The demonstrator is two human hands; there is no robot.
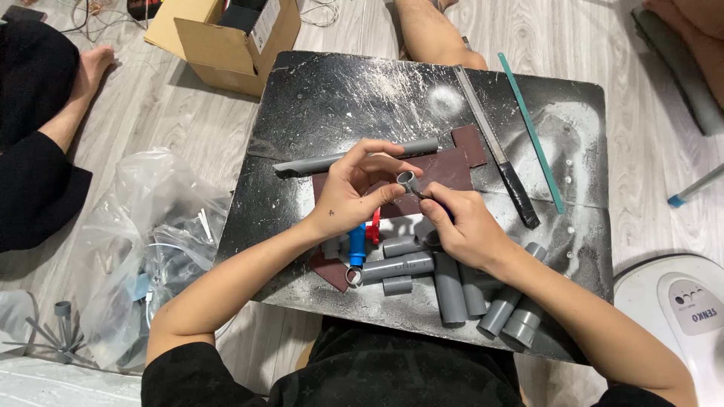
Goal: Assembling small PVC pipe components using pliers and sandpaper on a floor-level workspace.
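Head view: the left hand [354,192] pinches a short grey ring [406,179] of pipe between fingers and thumb, held above the dark board [317,98]. The right hand [467,226] is closed around a thin dark tool [419,193] whose tip sits at the ring's mouth. Below them lie cut grey pipe pieces [452,286], a blue fitting [357,245] and a red part [374,226]; brown sandpaper [445,169] and a long grey pipe [354,157] lie beyond.

The ring is small and held by fingertips only, so a hard push from the tool could twist it loose, or the tip could slip toward the left fingers.

A brown cardboard box [226,38] with a white rectangular label stands at the board's far left corner. A clear plastic bag [151,249] lies on the floor to the left.
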